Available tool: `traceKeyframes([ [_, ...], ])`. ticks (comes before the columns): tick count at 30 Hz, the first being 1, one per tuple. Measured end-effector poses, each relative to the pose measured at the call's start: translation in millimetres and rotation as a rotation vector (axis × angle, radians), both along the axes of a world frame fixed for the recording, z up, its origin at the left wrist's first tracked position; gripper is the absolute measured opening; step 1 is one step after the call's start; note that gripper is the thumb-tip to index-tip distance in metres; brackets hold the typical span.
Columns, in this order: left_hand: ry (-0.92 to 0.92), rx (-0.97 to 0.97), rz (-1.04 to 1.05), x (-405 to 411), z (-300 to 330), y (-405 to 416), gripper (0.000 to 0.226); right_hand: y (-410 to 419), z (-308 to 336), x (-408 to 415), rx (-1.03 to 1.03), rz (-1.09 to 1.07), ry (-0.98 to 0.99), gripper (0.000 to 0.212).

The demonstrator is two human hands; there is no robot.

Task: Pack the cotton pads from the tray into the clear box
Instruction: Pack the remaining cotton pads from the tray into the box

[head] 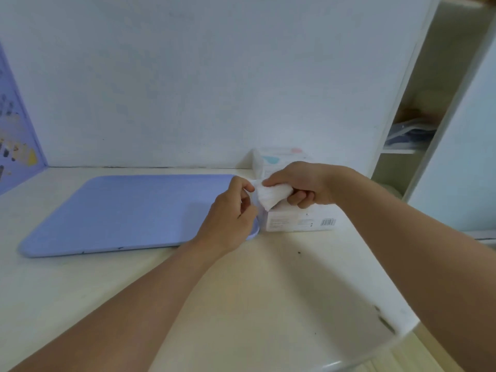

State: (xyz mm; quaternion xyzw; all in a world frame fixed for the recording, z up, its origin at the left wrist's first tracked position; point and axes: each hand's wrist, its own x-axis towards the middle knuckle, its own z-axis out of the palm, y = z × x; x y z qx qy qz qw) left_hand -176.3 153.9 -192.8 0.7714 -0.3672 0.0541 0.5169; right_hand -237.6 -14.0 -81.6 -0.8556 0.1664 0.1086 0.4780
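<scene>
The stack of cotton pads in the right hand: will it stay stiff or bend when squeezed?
The cotton pads probably bend easily: the stack looks pinched where the right hand grips it. Likely light and loose, since the left hand steadies its end.

left hand [230, 210] fingertips: curled out of view behind the knuckles; what they pinch cannot be told.
cotton pads [269, 196]: a white bunch, part-covered by the right hand [300, 185]; the count is unreadable.
clear box [298, 218]: top hidden under the hands and pads; open or lidded cannot be told; label print and barcode too small to read.
white package [279, 158] behind: lower part hidden by the right hand; print blurred.
tray [120, 213]: right end hidden behind the left hand.
shelf contents [410, 130]: blurred, bluish folded shapes, not identifiable.
purple board [16, 135]: cut by the left edge; markings smeared.
both forearms: cut off at the bottom and right edges.
</scene>
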Motion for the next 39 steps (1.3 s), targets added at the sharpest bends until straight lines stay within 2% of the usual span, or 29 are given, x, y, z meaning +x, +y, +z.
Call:
traceKeyframes([
  [5, 0.045, 0.047, -0.055, 0, -3, -3, 0.043, 18, 5, 16, -0.158, 0.023, 0.170, 0.021],
  [13, 0.026, 0.091, -0.124, 5, -4, -3, 0.058, 2, -2, 11, 0.201, -0.048, 0.249, 0.020],
  [18, -0.057, 0.136, -0.126, 10, -4, -3, 0.049, -6, -13, 9, 0.229, -0.118, 0.144, 0.017],
  [20, -0.073, 0.161, -0.116, 12, -6, -4, 0.044, -4, -16, 9, 0.076, -0.123, 0.106, 0.011],
  [22, -0.119, 0.185, -0.095, 13, -8, -5, 0.040, 3, -16, 12, -0.198, -0.067, 0.104, 0.011],
  [28, -0.284, 0.269, -0.068, 12, -12, -6, 0.035, 33, -11, 28, -0.986, 0.214, 0.236, 0.033],
  [30, -0.296, 0.265, -0.068, 14, -12, -6, 0.030, 39, -13, 33, -1.126, 0.273, 0.198, 0.033],
  [32, -0.286, 0.239, -0.075, 16, -12, -5, 0.029, 36, -14, 36, -1.075, 0.232, 0.181, 0.027],
  [36, -0.279, 0.232, -0.086, 18, -13, -6, 0.030, 19, 6, 27, -0.582, 0.147, 0.228, 0.011],
  [37, -0.279, 0.233, -0.079, 18, -13, -5, 0.031, 16, 14, 24, -0.496, 0.115, 0.192, 0.013],
  [39, -0.274, 0.240, -0.067, 18, -14, -6, 0.033, 6, 23, 21, -0.465, 0.030, 0.077, 0.025],
])
